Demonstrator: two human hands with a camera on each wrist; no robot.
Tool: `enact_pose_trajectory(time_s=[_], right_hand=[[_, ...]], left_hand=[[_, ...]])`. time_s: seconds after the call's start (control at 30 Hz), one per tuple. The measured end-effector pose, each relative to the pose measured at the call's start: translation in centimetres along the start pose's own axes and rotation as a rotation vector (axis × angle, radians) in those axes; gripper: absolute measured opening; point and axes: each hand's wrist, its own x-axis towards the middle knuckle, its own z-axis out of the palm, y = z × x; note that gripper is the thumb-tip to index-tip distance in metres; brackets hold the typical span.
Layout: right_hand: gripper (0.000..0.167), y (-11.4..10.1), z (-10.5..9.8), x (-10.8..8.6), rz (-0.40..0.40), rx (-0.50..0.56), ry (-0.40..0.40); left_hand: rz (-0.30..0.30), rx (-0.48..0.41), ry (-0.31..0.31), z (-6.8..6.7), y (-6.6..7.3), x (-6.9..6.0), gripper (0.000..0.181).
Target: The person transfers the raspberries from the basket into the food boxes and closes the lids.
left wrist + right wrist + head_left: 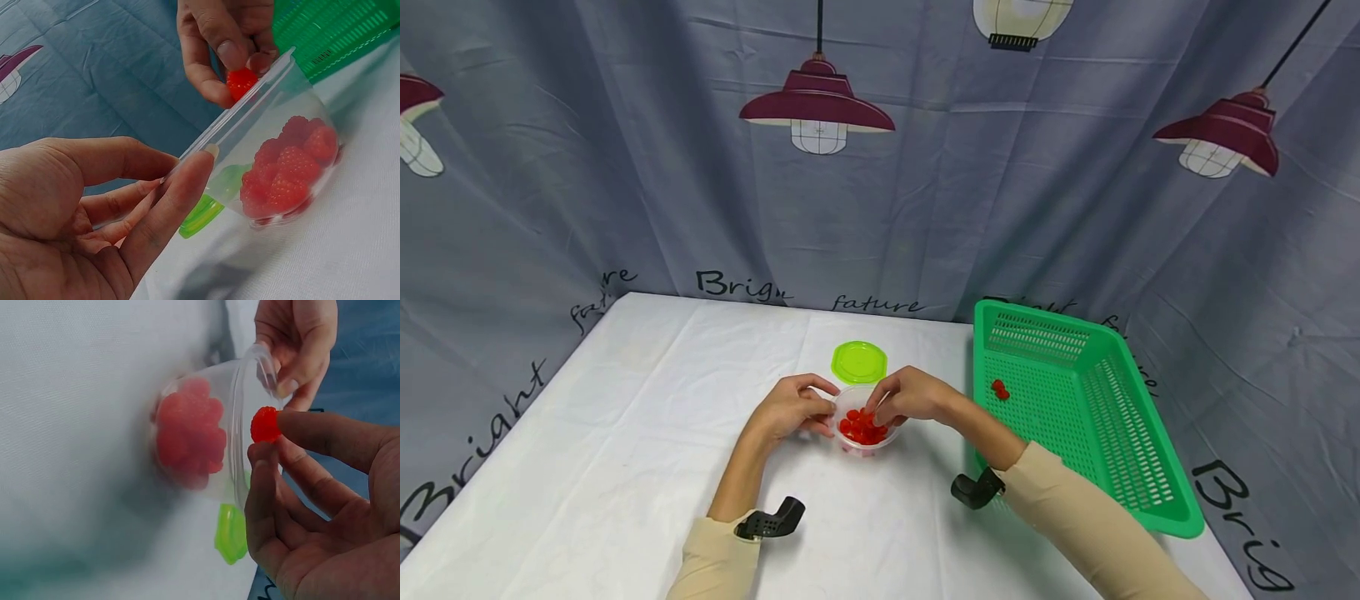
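A clear plastic tub (250,134) with several red raspberries (287,165) in it stands on the white table. My left hand (793,406) pinches the tub's rim at its left side, thumb and fingers on either side of the wall. Over the tub's mouth, my right hand (912,395) holds one raspberry (265,424) between thumb and fingertips, as the right wrist view shows. Just behind the tub lies a bright green lid (859,362). Some of the raspberries are hidden from the head view by my right hand.
To the right sits a large green plastic basket (1090,417) with a few raspberries (1000,390) at its left side. White cloth (625,417) covers the table. A grey curtain (925,208) with printed lamps hangs behind.
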Motion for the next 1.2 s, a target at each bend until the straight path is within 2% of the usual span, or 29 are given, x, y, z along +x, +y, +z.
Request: enact_pose_trajectory(time_s=[0.17,0.5,1.2], right_hand=[[0.015,0.15,0.04,0.24,0.031,0.015,-0.002],[0.014,0.32,0.29,0.35,-0.001,-0.028,-0.024],[0.019,0.30,0.18,0.23,0.002,-0.008,-0.057]], left_hand=[[0.009,-0.012,-0.006,-0.02,-0.12,0.06,0.035],[0.025,-0.045,-0.019,0.10,-0.17,-0.04,0.036],[0.027,-0.029,-0.018,-0.06,-0.14,-0.03,0.035]])
